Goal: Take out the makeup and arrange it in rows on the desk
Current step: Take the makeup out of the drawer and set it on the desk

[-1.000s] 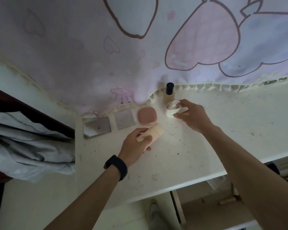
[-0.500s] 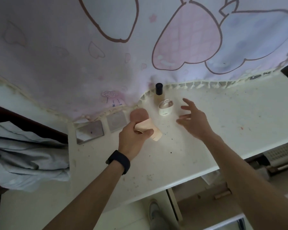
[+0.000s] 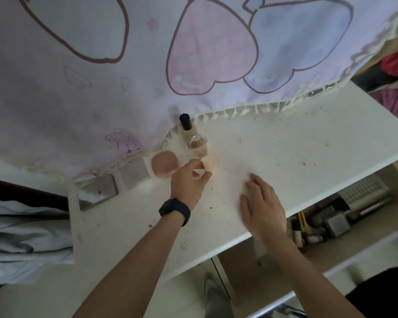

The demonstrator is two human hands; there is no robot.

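**Peach tube at the row's open end, left hand nearer**

Nearest me, my right hand [image 3: 262, 207] lies flat on the white surface [image 3: 308, 145]. Its fingers are straight and slightly spread and it holds nothing. It is well apart from the makeup, off to the right.

Further out and to the left is my left hand [image 3: 189, 180], with a black wristband [image 3: 175, 208] at the wrist. It pinches the peach tube [image 3: 210, 164] between the thumb and curled fingers. The tube juts from the grip up and to the right, so its long axis slants away from me toward the back of the surface. I cannot tell whether its far end touches down.

The tube is just right of the pink compact [image 3: 164, 166]. That compact ends a row running leftward through the grey square case [image 3: 135, 173] to the mirrored case [image 3: 98, 193]. Just past the tube stands the small jar [image 3: 197, 143]. The black-capped bottle [image 3: 186, 125] is close behind the jar, at the hem of the printed cloth [image 3: 193, 65].

Assessment: the open place lies right of the pink compact and in front of the jar, directly at the left hand's fingertips. The left hand is plainly the nearer, and the right need not take part. I judge the tube wants squaring to the row before release. Its far end is close to the jar, so a loose swing could knock it.
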